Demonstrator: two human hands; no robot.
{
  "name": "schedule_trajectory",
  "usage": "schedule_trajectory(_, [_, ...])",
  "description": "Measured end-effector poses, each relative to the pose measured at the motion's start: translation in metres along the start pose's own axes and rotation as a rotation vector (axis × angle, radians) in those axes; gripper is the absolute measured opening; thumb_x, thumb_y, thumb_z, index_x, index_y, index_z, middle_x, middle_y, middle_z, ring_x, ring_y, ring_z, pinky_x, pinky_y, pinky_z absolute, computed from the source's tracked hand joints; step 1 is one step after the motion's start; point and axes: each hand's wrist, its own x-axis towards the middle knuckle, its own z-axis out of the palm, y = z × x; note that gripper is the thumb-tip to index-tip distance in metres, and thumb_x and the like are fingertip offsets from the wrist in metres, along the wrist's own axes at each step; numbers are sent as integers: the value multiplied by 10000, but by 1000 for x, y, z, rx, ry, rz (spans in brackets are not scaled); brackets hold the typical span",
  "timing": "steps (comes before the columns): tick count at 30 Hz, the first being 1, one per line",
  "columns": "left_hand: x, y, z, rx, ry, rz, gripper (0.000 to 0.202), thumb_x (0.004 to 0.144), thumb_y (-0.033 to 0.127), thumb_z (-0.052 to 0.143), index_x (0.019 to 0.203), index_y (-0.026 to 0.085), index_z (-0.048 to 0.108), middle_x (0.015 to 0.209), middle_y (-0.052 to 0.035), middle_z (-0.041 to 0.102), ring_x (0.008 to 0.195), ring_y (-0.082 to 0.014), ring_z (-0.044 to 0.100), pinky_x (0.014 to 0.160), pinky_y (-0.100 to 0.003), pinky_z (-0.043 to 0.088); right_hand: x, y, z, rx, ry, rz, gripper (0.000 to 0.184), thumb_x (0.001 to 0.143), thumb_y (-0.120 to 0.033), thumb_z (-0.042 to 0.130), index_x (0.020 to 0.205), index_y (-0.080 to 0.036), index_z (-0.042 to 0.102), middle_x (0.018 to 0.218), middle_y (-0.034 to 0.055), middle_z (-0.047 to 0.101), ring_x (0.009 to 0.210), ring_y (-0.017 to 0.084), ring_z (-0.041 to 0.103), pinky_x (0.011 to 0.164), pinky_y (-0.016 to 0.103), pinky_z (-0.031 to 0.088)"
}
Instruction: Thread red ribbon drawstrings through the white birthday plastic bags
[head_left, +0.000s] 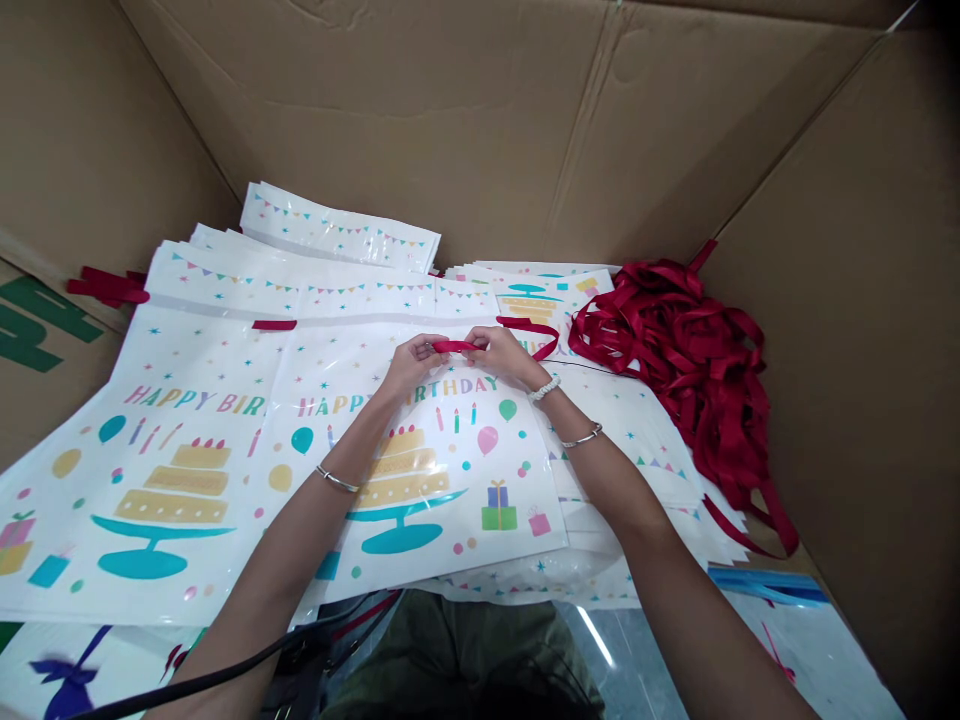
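Observation:
Between my two hands stretches a short length of red ribbon [459, 346], held just above a white plastic bag [517, 460] printed with a cake, balloons and "Happy Birthday". My left hand [414, 360] is closed on the ribbon's left part. My right hand [499, 352] pinches it further right, and a loop of ribbon shows beyond that hand. Under both hands the bag lies flat on others of its kind. A second printed bag [172, 350] lies to the left, with a red ribbon piece [274, 325] along its upper band.
A large heap of red ribbon [675, 350] lies at right against the cardboard wall [450, 110]. More folded printed bags [337, 230] are stacked at the back. A black cable [217, 675] crosses the lower left. Blue-edged plastic [772, 585] lies at lower right.

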Motion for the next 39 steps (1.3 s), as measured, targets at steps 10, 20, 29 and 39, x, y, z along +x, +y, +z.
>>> schedule_trajectory(10, [-5,9,4,10,17,-68,456,601,428,950,894,143,748,837,-87,780,803,-214,723,802,-317,564,-2,-4,0,-1,-14,3,103,832,-240,624,856,-149,665,778,24,723,698,140,590,674,248,398])
schedule_trajectory(20, [-7,12,5,-15,32,-95,605,517,542,1003,892,132,765,831,-99,784,831,-239,755,818,-322,585,-2,-3,1,-67,-25,-34,105,815,-144,583,858,-156,678,805,14,728,751,146,625,711,246,412])
schedule_trajectory(29, [-7,11,3,2,59,-125,561,559,486,1006,921,128,769,786,-107,777,834,-266,769,789,-332,601,-2,-2,3,-115,-23,-51,58,869,-164,605,875,-166,662,794,9,719,720,143,602,702,246,393])
schedule_trajectory(39, [-8,13,2,-5,27,-148,518,600,465,985,914,129,746,858,-137,796,886,-269,778,844,-338,603,0,0,5,-144,-21,-58,52,883,-206,620,869,-167,651,789,11,704,713,138,583,691,245,382])
